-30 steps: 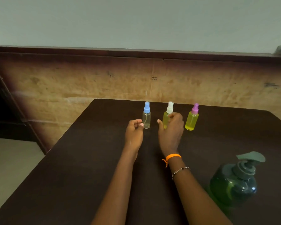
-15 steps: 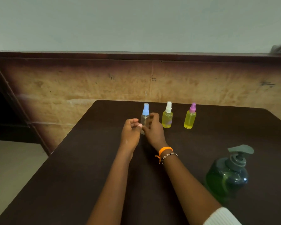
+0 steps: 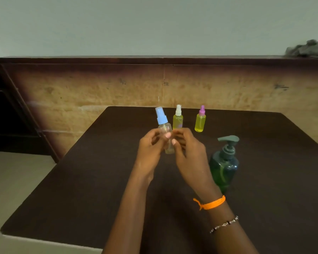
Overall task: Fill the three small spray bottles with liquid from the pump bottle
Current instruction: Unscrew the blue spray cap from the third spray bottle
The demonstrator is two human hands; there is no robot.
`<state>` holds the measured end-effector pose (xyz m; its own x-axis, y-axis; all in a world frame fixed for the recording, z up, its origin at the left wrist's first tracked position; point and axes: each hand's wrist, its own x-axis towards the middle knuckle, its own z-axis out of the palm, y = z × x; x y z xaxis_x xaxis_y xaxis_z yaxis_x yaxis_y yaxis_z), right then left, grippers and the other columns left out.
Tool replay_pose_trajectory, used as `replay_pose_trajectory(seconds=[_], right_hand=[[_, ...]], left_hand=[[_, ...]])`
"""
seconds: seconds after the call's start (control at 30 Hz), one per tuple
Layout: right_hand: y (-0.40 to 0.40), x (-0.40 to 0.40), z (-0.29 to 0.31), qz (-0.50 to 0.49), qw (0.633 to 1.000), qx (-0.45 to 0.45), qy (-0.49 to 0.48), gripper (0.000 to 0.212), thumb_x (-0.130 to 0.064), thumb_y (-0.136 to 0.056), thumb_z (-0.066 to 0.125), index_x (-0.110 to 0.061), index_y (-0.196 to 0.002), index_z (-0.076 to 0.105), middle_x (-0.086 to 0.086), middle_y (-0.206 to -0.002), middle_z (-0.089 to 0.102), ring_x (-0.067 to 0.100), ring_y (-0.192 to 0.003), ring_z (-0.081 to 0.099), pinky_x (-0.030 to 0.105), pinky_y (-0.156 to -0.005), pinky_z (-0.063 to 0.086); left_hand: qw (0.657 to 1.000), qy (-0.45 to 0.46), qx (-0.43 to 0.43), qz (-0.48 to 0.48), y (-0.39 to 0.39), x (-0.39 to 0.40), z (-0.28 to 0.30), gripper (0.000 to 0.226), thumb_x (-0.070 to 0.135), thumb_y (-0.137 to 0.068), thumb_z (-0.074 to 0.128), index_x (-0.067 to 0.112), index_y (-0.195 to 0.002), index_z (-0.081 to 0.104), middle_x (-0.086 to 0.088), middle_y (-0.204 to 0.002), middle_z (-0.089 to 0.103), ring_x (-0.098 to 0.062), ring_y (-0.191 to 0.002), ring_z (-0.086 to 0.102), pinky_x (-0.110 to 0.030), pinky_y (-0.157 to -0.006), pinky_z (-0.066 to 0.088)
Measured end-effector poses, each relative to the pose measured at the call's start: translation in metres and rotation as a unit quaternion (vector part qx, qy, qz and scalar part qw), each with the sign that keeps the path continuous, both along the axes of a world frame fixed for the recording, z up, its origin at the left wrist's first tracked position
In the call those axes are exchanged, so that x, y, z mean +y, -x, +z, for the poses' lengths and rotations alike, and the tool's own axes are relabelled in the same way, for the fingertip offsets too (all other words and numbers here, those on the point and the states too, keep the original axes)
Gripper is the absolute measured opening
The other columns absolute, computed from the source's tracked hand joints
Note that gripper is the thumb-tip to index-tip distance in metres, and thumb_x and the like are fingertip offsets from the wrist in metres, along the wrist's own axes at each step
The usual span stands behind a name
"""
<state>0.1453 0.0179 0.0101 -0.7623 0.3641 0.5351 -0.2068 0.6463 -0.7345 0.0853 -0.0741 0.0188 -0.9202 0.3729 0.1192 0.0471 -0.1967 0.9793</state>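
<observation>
Nearest you, both hands are raised above the worktop (image 3: 81, 180). Your left hand (image 3: 149, 153) and right hand (image 3: 189, 154) each curl fingers round the blue-capped spray bottle (image 3: 164, 129), held between them, tilted slightly left, clear of the surface. It looks almost empty, so judge it light; thin smooth plastic, likely slippery if wet. Grip the body low, twist the blue cap with the other hand. Right of the hands stands the green pump bottle (image 3: 225, 165), probably heavy. Farther back stand the white-capped bottle (image 3: 177, 118) and pink-capped bottle (image 3: 200, 121), both holding yellow liquid.
</observation>
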Motion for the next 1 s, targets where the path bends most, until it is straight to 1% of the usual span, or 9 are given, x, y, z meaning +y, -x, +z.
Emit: replay_pose_trajectory(seconds=[0.07, 0.13, 0.2, 0.37, 0.5, 0.67, 0.8, 0.9, 1.0], right_hand=[[-0.019, 0.002, 0.02, -0.037, 0.996, -0.013, -0.082, 0.016, -0.03, -0.096, 0.047, -0.017, -0.105, 0.052, -0.001, -0.098, 0.067, 0.016, -0.09, 0.065, 0.035, -0.071, 0.052], [-0.037, 0.003, 0.045, -0.105, 0.979, -0.038, -0.168, 0.032, -0.049, -0.093, 0.038, -0.018, -0.093, 0.047, -0.001, -0.084, 0.064, 0.019, -0.077, 0.06, 0.03, -0.056, 0.039], [-0.048, 0.004, 0.068, -0.179, 0.96, -0.069, -0.202, 0.047, -0.065, -0.088, 0.033, -0.02, -0.082, 0.044, -0.001, -0.073, 0.058, 0.021, -0.068, 0.05, 0.031, -0.056, 0.03], [-0.058, 0.022, 0.105, -0.16, 0.98, -0.097, -0.071, 0.059, -0.071, -0.079, 0.047, -0.018, -0.053, 0.039, -0.004, -0.047, 0.045, 0.013, -0.05, 0.045, 0.029, -0.05, 0.028], [-0.057, 0.039, 0.116, -0.068, 0.993, -0.076, -0.058, 0.054, -0.05, -0.084, 0.058, -0.016, -0.049, 0.035, -0.004, -0.035, 0.038, 0.012, -0.044, 0.037, 0.029, -0.05, 0.029], [-0.061, 0.051, 0.131, 0.121, 0.989, -0.079, -0.046, 0.055, -0.048, -0.082, 0.054, 0.001, -0.059, 0.045, 0.008, -0.057, 0.037, 0.015, -0.052, 0.035, 0.035, -0.052, 0.03], [-0.07, 0.077, 0.135, 0.322, 0.937, -0.124, 0.062, 0.015, -0.041, -0.082, 0.065, -0.027, -0.078, 0.068, -0.006, -0.072, 0.056, 0.004, -0.065, 0.049, 0.02, -0.059, 0.04], [-0.069, 0.09, 0.129, 0.311, 0.939, -0.101, 0.101, 0.049, -0.046, -0.061, 0.079, -0.025, -0.101, 0.061, -0.014, -0.084, 0.062, 0.0, -0.073, 0.054, 0.013, -0.06, 0.042], [-0.064, 0.075, 0.121, 0.248, 0.96, -0.055, 0.114, 0.042, -0.03, -0.06, 0.078, -0.021, -0.096, 0.057, -0.01, -0.081, 0.062, 0.004, -0.076, 0.059, 0.016, -0.067, 0.05]], left_hand=[[0.998, -0.002, 0.046, 0.032, -0.02, 0.005, 0.007, 0.018, 0.012, -0.088, 0.062, 0.012, -0.106, 0.065, -0.002, -0.097, 0.07, -0.004, -0.086, 0.066, -0.019, -0.072, 0.054], [0.989, 0.022, 0.116, 0.087, -0.039, 0.011, 0.016, 0.019, 0.014, -0.084, 0.068, 0.015, -0.103, 0.067, 0.004, -0.09, 0.07, 0.001, -0.077, 0.063, -0.018, -0.067, 0.052], [0.969, 0.044, 0.2, 0.141, -0.054, 0.015, 0.024, 0.019, 0.019, -0.077, 0.073, 0.017, -0.096, 0.067, 0.006, -0.085, 0.069, 0.002, -0.074, 0.062, -0.017, -0.066, 0.05], [0.91, 0.056, 0.365, 0.188, -0.076, 0.018, 0.041, 0.032, 0.019, -0.066, 0.083, 0.011, -0.094, 0.069, 0.003, -0.084, 0.069, -0.004, -0.078, 0.064, -0.013, -0.069, 0.048], [0.939, 0.028, 0.323, 0.117, -0.081, 0.015, 0.055, 0.027, 0.019, -0.065, 0.085, 0.017, -0.089, 0.071, 0.009, -0.075, 0.07, 0.001, -0.067, 0.063, -0.013, -0.061, 0.047], [0.965, -0.034, 0.251, -0.064, -0.075, 0.009, 0.064, 0.019, 0.027, -0.071, 0.074, 0.027, -0.09, 0.072, 0.006, -0.076, 0.072, -0.005, -0.071, 0.063, -0.021, -0.066, 0.053], [0.972, -0.095, 0.167, -0.136, -0.076, 0.011, 0.06, 0.016, 0.016, -0.079, 0.061, 0.013, -0.092, 0.069, 0.004, -0.074, 0.072, -0.004, -0.066, 0.064, -0.019, -0.062, 0.052], [0.974, -0.1, 0.168, -0.114, -0.078, 0.014, 0.057, 0.018, 0.015, -0.076, 0.066, 0.017, -0.093, 0.07, 0.005, -0.077, 0.072, -0.004, -0.07, 0.065, -0.018, -0.064, 0.052], [0.971, -0.086, 0.194, -0.107, -0.079, 0.019, 0.055, 0.024, 0.01, -0.077, 0.071, 0.027, -0.094, 0.071, 0.009, -0.083, 0.073, -0.006, -0.08, 0.065, -0.019, -0.072, 0.054]])
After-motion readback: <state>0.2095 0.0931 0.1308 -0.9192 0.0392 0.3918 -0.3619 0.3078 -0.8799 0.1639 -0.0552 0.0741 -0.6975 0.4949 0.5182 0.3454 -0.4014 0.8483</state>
